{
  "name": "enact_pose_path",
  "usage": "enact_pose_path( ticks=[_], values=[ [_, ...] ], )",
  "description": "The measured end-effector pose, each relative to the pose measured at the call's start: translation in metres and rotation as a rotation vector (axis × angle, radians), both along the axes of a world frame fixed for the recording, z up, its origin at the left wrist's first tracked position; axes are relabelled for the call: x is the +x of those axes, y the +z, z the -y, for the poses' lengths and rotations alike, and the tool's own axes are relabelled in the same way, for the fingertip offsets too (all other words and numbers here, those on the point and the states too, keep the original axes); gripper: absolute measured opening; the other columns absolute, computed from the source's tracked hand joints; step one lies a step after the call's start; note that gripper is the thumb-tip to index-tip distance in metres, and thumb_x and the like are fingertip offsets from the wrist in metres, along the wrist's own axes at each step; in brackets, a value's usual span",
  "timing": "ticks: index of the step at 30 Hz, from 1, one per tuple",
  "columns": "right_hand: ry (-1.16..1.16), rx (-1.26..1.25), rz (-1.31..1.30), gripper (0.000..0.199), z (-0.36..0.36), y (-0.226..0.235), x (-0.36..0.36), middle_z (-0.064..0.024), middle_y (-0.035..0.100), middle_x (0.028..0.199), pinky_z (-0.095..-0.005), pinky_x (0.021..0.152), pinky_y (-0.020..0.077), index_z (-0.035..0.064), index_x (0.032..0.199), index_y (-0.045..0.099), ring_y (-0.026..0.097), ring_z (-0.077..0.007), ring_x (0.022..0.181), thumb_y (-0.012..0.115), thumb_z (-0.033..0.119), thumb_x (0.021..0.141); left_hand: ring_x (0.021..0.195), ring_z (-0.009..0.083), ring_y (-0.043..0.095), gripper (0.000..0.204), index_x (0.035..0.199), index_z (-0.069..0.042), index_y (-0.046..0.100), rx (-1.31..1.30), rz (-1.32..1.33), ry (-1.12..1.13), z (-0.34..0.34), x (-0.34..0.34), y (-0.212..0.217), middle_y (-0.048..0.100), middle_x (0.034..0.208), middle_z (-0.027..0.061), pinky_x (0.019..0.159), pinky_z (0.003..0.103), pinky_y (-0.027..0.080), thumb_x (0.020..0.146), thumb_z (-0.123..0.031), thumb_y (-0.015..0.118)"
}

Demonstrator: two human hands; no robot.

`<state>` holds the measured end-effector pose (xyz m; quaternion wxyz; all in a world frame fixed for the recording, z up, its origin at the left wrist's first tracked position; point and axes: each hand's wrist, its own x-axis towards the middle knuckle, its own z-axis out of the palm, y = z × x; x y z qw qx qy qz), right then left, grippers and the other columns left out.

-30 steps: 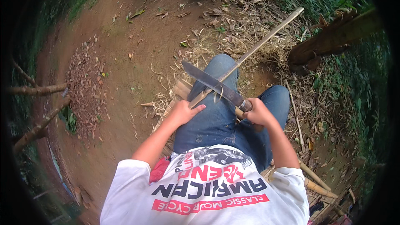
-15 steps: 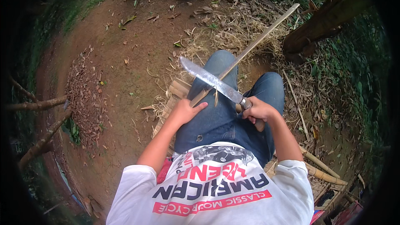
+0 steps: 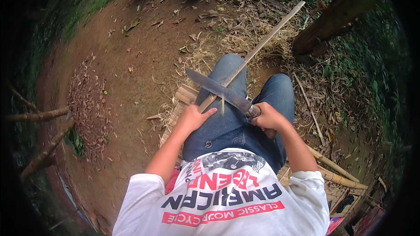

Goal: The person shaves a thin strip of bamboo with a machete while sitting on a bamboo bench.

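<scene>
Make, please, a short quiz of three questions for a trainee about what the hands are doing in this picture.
1. True or false: the right hand grips the handle of the long knife.
2. Which thing does the left hand hold?
A. a stone
B. the bamboo strip
C. a rope
3. Fill the gap: the knife blade lies ____ the bamboo strip, over the person's lap.

Key:
1. True.
2. B. The left hand holds the near end of the strip, which runs away up and to the right.
3. Across. A thin shaving hangs where the two meet.
</scene>
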<state>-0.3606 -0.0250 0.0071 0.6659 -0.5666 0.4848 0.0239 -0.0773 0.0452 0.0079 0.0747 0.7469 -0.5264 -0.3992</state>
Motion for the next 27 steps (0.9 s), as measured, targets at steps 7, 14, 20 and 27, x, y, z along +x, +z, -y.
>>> enact_pose_path(
  ticks=[7,14,20,27],
  values=[
    [-0.353,0.193,0.101,0.019,-0.006,0.002,-0.009,-0.0044,0.054,0.059,-0.0301,0.042,0.0435,-0.0018,0.091,0.057,0.051,-0.0135,0.045,0.064,-0.003,0.074,0.088,0.0446,0.066,0.078,0.098,0.003,0.071,0.036,0.039,0.011,-0.003,0.002,-0.009,0.067,0.087,0.0299,0.079,0.048,0.052,0.075,-0.072,0.064],
    [-0.073,0.084,0.033,0.02,-0.022,0.006,0.002,-0.0045,0.056,0.062,-0.0295,0.042,0.0429,-0.0024,0.091,0.059,0.053,-0.0133,0.046,0.065,-0.005,0.072,0.084,0.0434,0.067,0.071,0.094,0.002,0.072,-0.003,0.085,0.001,-0.005,-0.002,-0.003,0.067,0.081,0.0296,0.076,0.046,0.053,0.077,-0.067,0.066],
    [-0.451,-0.038,0.019,0.022,-0.021,-0.003,0.0,-0.0045,0.056,0.062,-0.0295,0.043,0.0421,-0.0029,0.094,0.058,0.052,-0.0136,0.046,0.065,-0.003,0.074,0.086,0.0435,0.067,0.073,0.095,0.003,0.072,-0.062,0.061,0.04,-0.01,-0.005,-0.004,0.067,0.083,0.0297,0.078,0.046,0.052,0.077,-0.068,0.065],
    [-0.267,-0.018,-0.007,0.02,-0.034,0.01,0.002,-0.0042,0.057,0.064,-0.0298,0.044,0.0438,-0.0026,0.092,0.061,0.055,-0.0131,0.048,0.065,-0.004,0.073,0.088,0.0436,0.067,0.079,0.094,0.007,0.07,-0.052,0.102,0.058,-0.012,-0.006,-0.001,0.067,0.087,0.031,0.081,0.047,0.052,0.077,-0.07,0.065]
  ],
)
